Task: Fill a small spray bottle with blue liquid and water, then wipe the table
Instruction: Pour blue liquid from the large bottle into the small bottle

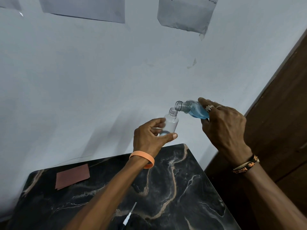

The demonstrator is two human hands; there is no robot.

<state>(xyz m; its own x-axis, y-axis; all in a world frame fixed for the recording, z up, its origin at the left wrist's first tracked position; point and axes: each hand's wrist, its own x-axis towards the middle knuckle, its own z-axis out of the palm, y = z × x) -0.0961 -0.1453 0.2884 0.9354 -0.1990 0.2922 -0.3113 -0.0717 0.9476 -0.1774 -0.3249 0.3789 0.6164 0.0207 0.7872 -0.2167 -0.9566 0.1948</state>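
My left hand grips a small clear spray bottle near its base, upright and uncapped, above the far edge of the table. My right hand holds a larger clear bottle of blue liquid, tipped on its side with its open mouth just above and right of the small bottle's neck. The blue liquid lies low in the tilted bottle and no stream is visible. A white spray nozzle with its dip tube lies on the table near my left forearm.
The black marble-patterned table has a reddish-brown cloth lying at its far left. A pale wall with taped papers rises behind. A dark wooden door stands at the right.
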